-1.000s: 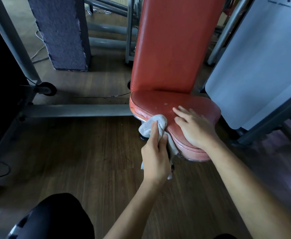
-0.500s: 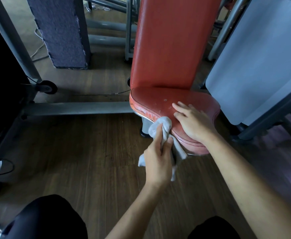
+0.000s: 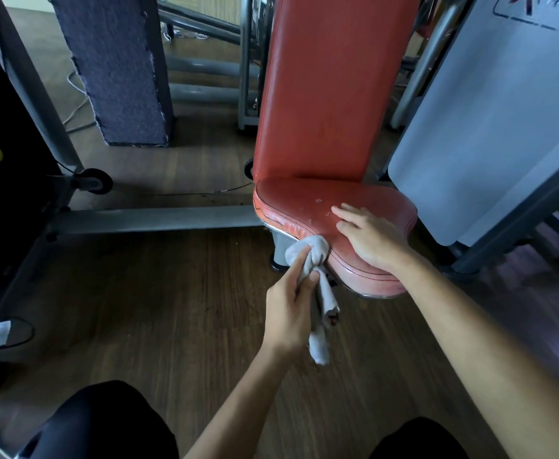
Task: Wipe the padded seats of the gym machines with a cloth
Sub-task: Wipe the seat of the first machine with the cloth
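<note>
Left hand [image 3: 289,308]: fingers pinched around a bunched grey cloth [image 3: 314,260], pressed against the front-left edge of the red padded seat [image 3: 291,203]. Right hand [image 3: 369,238]: flat on seat, fingers slightly spread. White panel [image 3: 490,127] lettering: cropped, unreadable.

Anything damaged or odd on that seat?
Yes. The red seat has small pale nicks in its top just left of the right hand, and its left edge looks cracked. Backrest looks intact.

Gym floor: red padded machine seat [image 3: 308,207] with upright backrest [image 3: 331,87], grey steel frame tubes [image 3: 152,220], white weight-stack shroud [image 3: 490,127] at right, wood-look flooring [image 3: 159,293].
</note>
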A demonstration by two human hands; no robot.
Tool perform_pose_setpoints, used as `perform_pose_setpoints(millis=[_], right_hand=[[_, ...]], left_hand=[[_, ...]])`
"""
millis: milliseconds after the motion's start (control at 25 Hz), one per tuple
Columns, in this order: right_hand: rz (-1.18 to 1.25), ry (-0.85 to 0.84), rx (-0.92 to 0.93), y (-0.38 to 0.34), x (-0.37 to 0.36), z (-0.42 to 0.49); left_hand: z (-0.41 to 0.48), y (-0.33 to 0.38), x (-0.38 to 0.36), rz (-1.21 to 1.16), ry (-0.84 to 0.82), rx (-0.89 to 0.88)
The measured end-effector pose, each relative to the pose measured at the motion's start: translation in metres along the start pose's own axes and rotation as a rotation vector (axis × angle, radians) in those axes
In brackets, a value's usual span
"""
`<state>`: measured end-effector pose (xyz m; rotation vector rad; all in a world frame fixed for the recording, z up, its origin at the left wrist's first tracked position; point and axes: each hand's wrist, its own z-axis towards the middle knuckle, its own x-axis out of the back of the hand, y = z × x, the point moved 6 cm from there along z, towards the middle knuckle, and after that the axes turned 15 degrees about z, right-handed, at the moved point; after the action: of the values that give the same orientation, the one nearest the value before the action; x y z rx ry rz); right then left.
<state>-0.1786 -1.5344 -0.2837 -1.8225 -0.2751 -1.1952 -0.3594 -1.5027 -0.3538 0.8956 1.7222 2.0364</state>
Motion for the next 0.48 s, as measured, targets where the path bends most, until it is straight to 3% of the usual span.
perform_pose_setpoints(millis=[120,280,480], right_hand=[[-0.002,0.005,0.007,-0.018,0.005,0.015],[-0.115,-0.240,0.004,-0.042,-0.029,0.048],[-0.221,-0.208,0.026,-0.033,-0.041,0.067]], left_hand=[[0.020,-0.003,0.024,-0.020,0.155,0.057],[0.055,-0.014,0.043,-0.085,0.283,0.211],[0.072,-0.028,0.016,-0.106,0.307,0.321]])
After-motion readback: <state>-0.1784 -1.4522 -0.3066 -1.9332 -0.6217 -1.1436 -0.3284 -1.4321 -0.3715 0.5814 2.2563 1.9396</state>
